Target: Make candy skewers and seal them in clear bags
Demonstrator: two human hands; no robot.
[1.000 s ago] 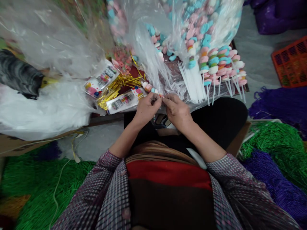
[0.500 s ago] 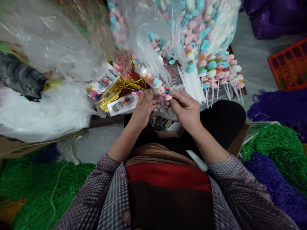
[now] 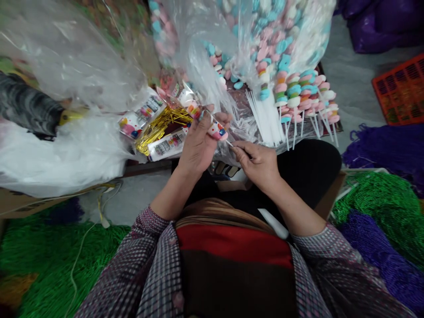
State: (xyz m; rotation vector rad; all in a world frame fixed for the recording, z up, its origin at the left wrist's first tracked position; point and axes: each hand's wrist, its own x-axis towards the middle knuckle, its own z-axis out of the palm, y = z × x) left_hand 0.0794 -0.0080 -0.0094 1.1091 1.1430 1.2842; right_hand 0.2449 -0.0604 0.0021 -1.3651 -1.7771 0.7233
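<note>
A candy skewer in a clear printed bag slants across the middle, pink sweets at its lower end. My left hand is closed around the bagged sweets, covering part of them. With thumb and fingertips, my right hand pinches the thin white stick that comes out of the lower end. Beside my left hand lie gold twist ties and a stack of flat printed bags. Bare white sticks lie beyond my right hand.
Several finished candy skewers rest at the table's right edge. Large clear bags of pink, blue and white sweets stand behind. A black-and-grey sleeved thing lies left on white plastic bags. An orange crate stands right.
My left hand has moved up and closed around the bagged skewer. My right hand has shifted from the bag's lower end down to the stick, which now shows.
</note>
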